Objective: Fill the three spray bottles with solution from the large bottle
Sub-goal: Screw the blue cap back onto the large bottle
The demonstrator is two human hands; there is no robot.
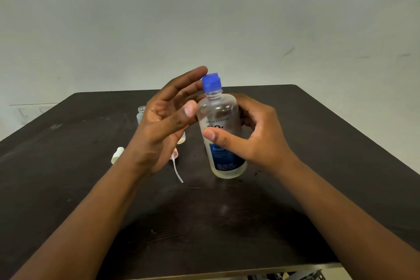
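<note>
Over the dark table, roughly dead centre: that's where all the action is, both bare arms reaching in from the near edge.

Large bottle (223, 138): clear plastic, blue label on the lower half, held up above the table (318, 143) and leaning a little to the left at the top. Looks like there's clear liquid in the bottom part, though I can't tell how full it really is.

Blue cap (211, 82): sitting on the neck of the large bottle, right at the top.

Right hand (254, 141): wrapped around the bottle's body, thumb pressed across the front just over the label, fingers curled round the far side. Solid grip on it.

Left hand (166, 125): fingers spread and loose, not gripping anything. Fingertips are up just beside the blue cap, thumb tip near the bottle's shoulder. Can't say for sure whether it's touching.

Spray bottle (141, 113): small, clear, uncapped, standing upright on the table behind the left hand, mostly hidden by it.

Second small bottle (181, 140): only the bottom edge peeks out under the left palm, also on the table.

White cap (117, 155): lying on its side on the table, left of the left wrist.

Pink sprayer top (174, 156): lying on the table below the left hand, with its thin white dip tube (177, 171) pointing toward the near edge.
</note>
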